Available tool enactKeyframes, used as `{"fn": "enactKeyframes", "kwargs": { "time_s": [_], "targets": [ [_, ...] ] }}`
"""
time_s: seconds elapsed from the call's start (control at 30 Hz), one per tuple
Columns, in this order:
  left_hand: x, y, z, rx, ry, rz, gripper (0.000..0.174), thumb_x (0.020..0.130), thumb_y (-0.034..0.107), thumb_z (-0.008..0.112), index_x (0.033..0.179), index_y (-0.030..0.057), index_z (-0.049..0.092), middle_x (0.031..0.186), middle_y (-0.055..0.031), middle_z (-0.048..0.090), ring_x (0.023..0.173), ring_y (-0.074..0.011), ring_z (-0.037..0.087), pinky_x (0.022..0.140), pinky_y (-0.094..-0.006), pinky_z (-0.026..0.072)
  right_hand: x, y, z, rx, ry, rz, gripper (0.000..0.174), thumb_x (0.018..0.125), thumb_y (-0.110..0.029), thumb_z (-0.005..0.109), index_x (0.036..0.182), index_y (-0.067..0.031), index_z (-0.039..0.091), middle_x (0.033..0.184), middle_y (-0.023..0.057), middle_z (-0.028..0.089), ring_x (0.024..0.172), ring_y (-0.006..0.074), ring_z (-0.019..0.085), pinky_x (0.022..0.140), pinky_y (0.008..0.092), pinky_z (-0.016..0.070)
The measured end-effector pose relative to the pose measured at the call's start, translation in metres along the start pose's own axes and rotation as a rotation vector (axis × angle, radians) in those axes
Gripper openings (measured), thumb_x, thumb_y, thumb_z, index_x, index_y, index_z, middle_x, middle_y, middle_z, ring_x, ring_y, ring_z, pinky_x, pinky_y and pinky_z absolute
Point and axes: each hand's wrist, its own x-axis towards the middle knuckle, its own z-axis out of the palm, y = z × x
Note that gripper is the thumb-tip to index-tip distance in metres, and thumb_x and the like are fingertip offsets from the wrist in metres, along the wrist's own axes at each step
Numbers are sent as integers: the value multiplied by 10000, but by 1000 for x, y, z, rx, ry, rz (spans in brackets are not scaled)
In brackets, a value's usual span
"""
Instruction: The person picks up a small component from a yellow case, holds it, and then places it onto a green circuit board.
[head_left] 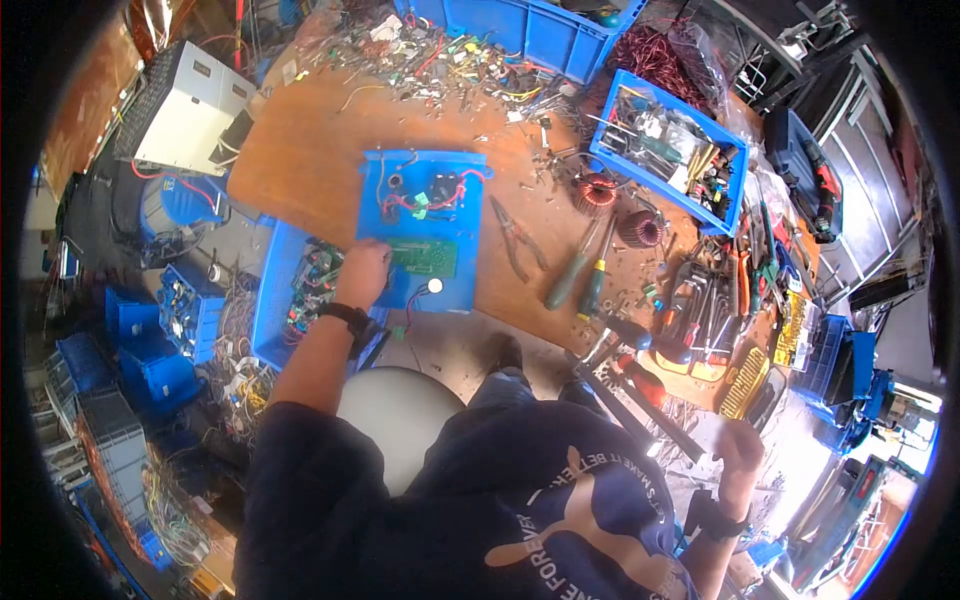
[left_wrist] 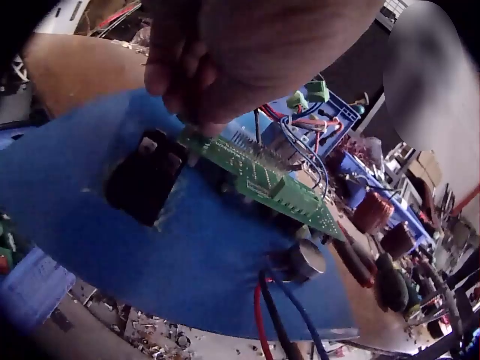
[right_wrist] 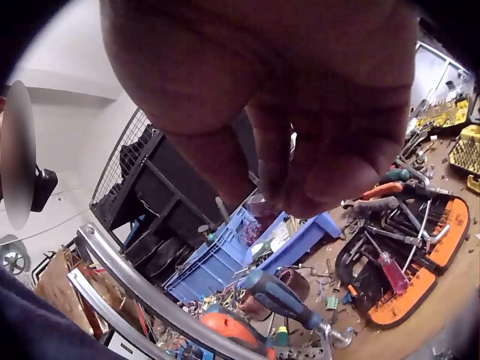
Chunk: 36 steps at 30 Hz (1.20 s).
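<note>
My left hand (head_left: 362,272) pinches the near-left end of a green circuit board (head_left: 425,258). In the left wrist view that circuit board (left_wrist: 259,178) stands tilted over a blue panel (left_wrist: 217,259), with thumb and fingertips (left_wrist: 214,124) at its upper end. A black rectangular part (left_wrist: 146,180) sits on the panel beside it. Near the board's lower end lies a small round metal-cased part (left_wrist: 306,259) with red, black and blue wires. My right hand (head_left: 740,450) hangs off the bench's lower right, fingers loosely curled around nothing visible; in its wrist view the fingers (right_wrist: 345,180) hang above the tools.
Pliers (head_left: 517,238) and screwdrivers (head_left: 570,278) lie right of the panel, near two copper coils (head_left: 597,193). A blue crate (head_left: 668,150) of parts stands behind them. Loose components (head_left: 440,65) cover the bench's far edge. Another blue bin (head_left: 275,290) stands left.
</note>
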Motion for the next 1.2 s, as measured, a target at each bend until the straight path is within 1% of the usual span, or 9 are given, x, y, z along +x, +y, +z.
{"fn": "enactKeyframes", "kwargs": {
  "time_s": [0.1,0.17,0.3,0.4,0.5,0.67,0.9,1.1,1.2],
  "targets": [
    [4,-3,-2,99,-64,66,106,750,39,526,772,-3,620,797,-184,601,801,-359,576,730,-446,463,0,3,1,7,-13,-7,176,786,-21,573,948,46,598,753,40,579,586,89,495,507,216,395],
    [9,2,-10,165,-177,79,115,744,47,515,766,-6,616,820,-194,606,813,-354,583,731,-443,469,-1,3,4,13,11,2,172,786,-9,574,949,38,604,763,39,588,591,84,498,513,213,397],
    [15,2,-11,225,-240,98,120,777,96,548,761,-6,608,833,-196,599,829,-366,583,740,-455,469,-4,0,5,8,5,29,175,784,0,583,955,32,607,772,38,594,600,80,502,515,211,399],
    [20,1,-10,301,-291,191,130,782,103,547,759,-10,606,822,-200,601,816,-361,590,741,-449,476,-4,8,3,-15,-19,28,179,785,4,595,962,29,605,774,37,595,609,79,503,520,211,402],
    [18,5,-10,357,-349,139,135,792,107,547,761,-12,604,811,-201,603,806,-356,594,740,-444,481,-6,12,3,14,-26,68,178,792,4,596,968,27,603,786,33,595,612,77,500,523,211,403],
    [16,-8,-5,259,-289,144,139,803,126,563,757,2,606,804,-188,605,803,-349,593,725,-452,476,-9,18,4,43,-18,71,171,800,-7,597,969,16,606,789,21,588,603,73,488,522,208,396],
    [15,1,-7,353,-315,139,171,816,157,571,754,-2,589,793,-173,599,821,-347,572,723,-443,465,-10,18,10,5,-25,109,166,786,-22,582,945,20,605,757,19,577,614,80,502,538,220,408],
    [13,12,-15,358,-302,184,167,812,157,582,817,-9,569,839,-184,589,855,-345,558,760,-433,454,-11,22,10,37,-33,109,159,785,-19,604,941,11,610,771,6,586,618,65,490,532,204,400],
    [12,21,-21,345,-279,133,153,812,140,576,850,-7,558,857,-192,584,859,-354,553,760,-436,451,-10,24,8,49,-24,111,157,784,-12,600,938,9,610,769,5,584,619,63,491,531,205,400]
  ]
}}
